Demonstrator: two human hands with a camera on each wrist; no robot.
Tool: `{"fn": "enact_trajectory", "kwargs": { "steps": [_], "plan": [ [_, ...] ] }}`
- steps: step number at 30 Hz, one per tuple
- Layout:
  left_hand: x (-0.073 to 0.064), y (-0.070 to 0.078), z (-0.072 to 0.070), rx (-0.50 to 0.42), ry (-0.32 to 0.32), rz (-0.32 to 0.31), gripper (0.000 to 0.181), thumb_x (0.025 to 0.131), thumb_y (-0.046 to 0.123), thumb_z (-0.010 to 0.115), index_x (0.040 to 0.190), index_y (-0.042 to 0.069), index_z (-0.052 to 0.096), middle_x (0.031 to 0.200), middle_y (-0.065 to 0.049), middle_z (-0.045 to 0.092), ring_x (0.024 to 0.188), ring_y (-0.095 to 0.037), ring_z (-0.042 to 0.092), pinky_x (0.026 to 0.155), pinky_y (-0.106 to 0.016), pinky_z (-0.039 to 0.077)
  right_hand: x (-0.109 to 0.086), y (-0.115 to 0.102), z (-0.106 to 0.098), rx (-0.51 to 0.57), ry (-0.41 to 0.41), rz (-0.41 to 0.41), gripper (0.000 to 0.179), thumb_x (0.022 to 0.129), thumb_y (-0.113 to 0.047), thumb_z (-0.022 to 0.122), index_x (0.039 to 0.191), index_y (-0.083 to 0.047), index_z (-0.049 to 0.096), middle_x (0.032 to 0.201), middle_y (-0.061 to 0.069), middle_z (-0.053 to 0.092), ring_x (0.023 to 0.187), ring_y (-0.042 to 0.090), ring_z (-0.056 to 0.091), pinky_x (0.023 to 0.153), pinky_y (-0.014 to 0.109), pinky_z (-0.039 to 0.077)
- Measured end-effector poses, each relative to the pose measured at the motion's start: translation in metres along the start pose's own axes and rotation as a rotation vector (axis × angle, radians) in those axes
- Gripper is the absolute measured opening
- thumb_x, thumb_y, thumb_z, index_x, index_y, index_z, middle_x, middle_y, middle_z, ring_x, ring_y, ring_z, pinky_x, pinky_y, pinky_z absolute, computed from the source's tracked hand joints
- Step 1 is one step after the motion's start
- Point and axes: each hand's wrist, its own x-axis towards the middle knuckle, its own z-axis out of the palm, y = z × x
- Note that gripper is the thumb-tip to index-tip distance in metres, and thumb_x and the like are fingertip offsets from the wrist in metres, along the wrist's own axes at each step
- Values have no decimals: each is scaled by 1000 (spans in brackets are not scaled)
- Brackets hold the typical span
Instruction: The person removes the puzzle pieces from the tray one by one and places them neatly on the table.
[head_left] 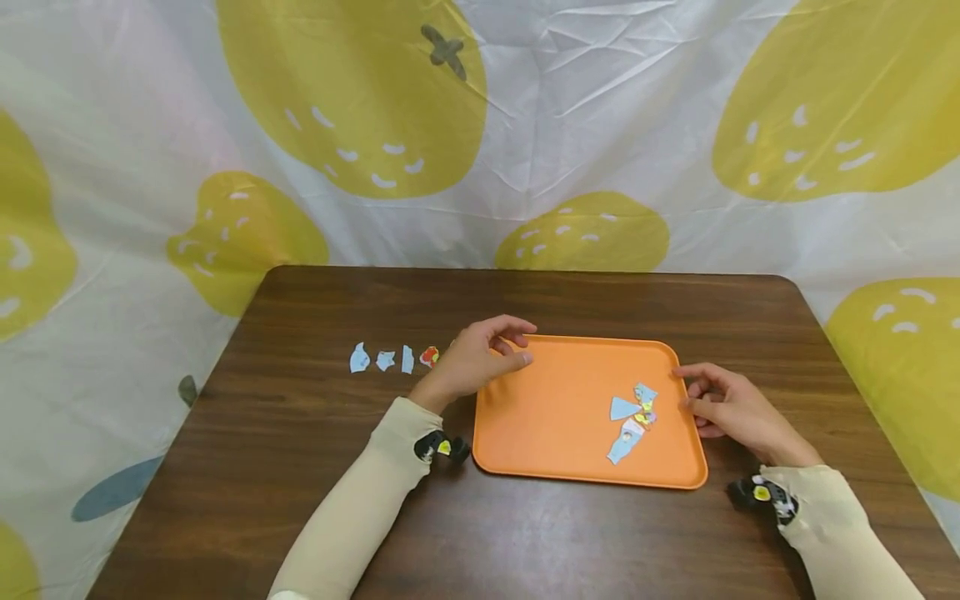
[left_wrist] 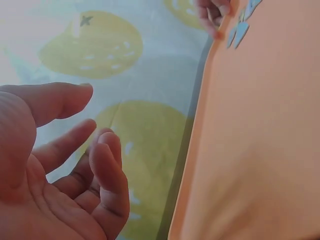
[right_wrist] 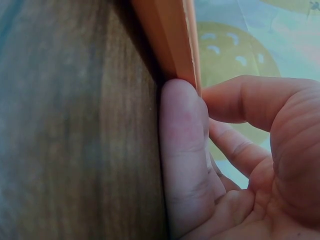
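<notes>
An orange tray [head_left: 555,408] lies on the table, with several light-blue printed puzzle-like pieces [head_left: 627,432] grouped on its right half. My right hand [head_left: 738,412] is at the tray's right edge. In the right wrist view one fingertip [right_wrist: 181,95] presses the outer wall while the thumb meets the rim, pinching it. Over the tray's upper left corner my left hand [head_left: 480,358] hovers, fingers loosely bent and nothing between them. In the left wrist view its thumb and fingers stand apart, beside the tray's edge [left_wrist: 192,150].
Left of the tray, a row of small cut pieces lies on the brown wooden table [head_left: 300,467]: light-blue pieces [head_left: 360,358] and a red and yellow piece [head_left: 429,357] beside the left hand. A white curtain [head_left: 570,108] with yellow fruit prints hangs behind the table.
</notes>
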Motion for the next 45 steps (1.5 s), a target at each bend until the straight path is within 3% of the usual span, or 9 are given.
{"fn": "enact_trajectory", "kwargs": {
  "steps": [10, 17, 25, 32, 38, 45],
  "plan": [
    [17, 11, 28, 13, -129, 10, 42, 97, 23, 78, 137, 15, 68, 128, -17, 68, 94, -17, 67, 77, -26, 55, 1, 0, -1, 0, -2, 6, 58, 102, -13, 70, 153, -1, 47, 113, 20, 54, 78, 17, 66, 70, 36, 65],
    [28, 15, 58, 21, -182, 3, 45, 96, 22, 80, 138, 10, 67, 129, -16, 69, 94, -13, 68, 79, -23, 55, 2, 0, -1, 7, -1, 3, 58, 101, -12, 70, 153, -1, 47, 112, 20, 54, 77, 17, 65, 69, 36, 65],
    [40, 16, 92, 52, -286, -29, 46, 95, 23, 81, 138, 13, 67, 131, -9, 68, 100, -7, 68, 68, -26, 59, 3, 1, 0, 13, 4, 11, 58, 102, -12, 70, 154, -2, 47, 112, 19, 54, 77, 16, 65, 69, 36, 65],
    [46, 9, 111, -4, -331, -65, 44, 92, 15, 84, 133, 12, 70, 121, -3, 70, 98, -6, 68, 77, -23, 60, 4, 3, 1, 19, -1, 4, 57, 102, -13, 70, 154, -3, 47, 112, 20, 54, 77, 16, 67, 69, 36, 65],
    [51, 4, 120, 28, -344, -55, 40, 90, 9, 84, 127, 13, 72, 114, 0, 73, 94, -3, 66, 85, -18, 55, 3, 4, 1, 21, 5, -3, 56, 102, -11, 69, 153, -2, 48, 111, 21, 54, 76, 16, 66, 68, 37, 65],
    [54, 1, 126, 78, -310, -84, 43, 85, 10, 89, 124, 19, 74, 108, 10, 74, 98, -3, 65, 91, -22, 51, 3, 5, 1, 27, 8, -3, 55, 102, -10, 68, 153, -1, 48, 111, 21, 54, 76, 16, 65, 68, 37, 65]
  ]
}}
